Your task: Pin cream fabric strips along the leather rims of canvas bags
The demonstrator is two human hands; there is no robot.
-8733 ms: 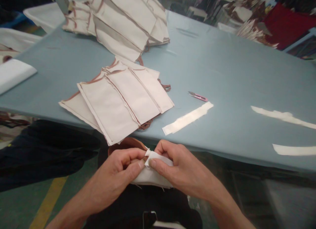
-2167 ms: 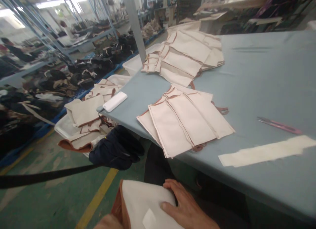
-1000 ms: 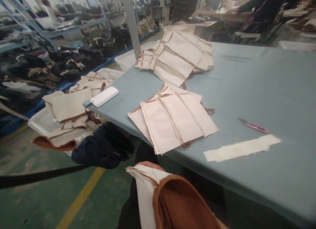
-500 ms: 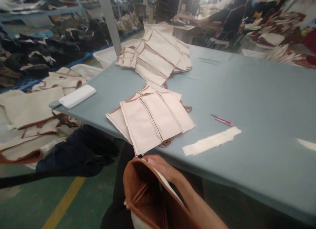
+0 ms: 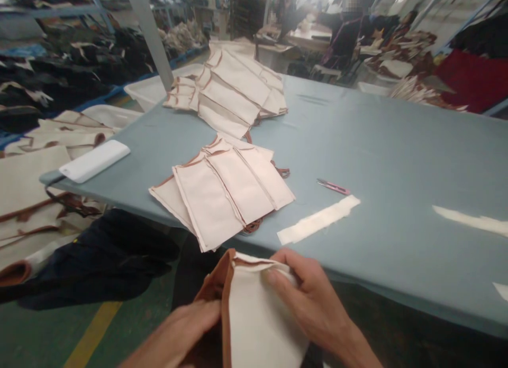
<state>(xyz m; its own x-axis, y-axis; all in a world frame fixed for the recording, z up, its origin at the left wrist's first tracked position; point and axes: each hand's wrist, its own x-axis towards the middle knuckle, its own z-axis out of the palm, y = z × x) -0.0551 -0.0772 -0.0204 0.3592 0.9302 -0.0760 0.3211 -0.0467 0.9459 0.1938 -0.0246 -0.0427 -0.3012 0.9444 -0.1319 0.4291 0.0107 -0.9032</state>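
A cream fabric bag point(image 5: 262, 315) with brown lining and edging is held upright below the front edge of the table. My right hand point(image 5: 305, 288) pinches its top seam, thumb on the cream face. At the bag's brown opening is my left hand point(image 5: 190, 325), its fingertips hidden inside the brown fabric. Just beyond, a stack of cream sewn pieces point(image 5: 230, 190) lies at the table's edge.
A larger cream pile point(image 5: 238, 87) lies farther back on the blue-grey table point(image 5: 397, 172). Pink-handled snips point(image 5: 333, 186), a cream strip point(image 5: 319, 220) and a white device point(image 5: 95, 160) rest on it. Bins of fabric stand left. A person point(image 5: 347, 34) is in the background.
My left hand has come into view at the bag's opening. The bag has turned, showing its cream face, and my right hand has shifted right along its top. The view has swung right.
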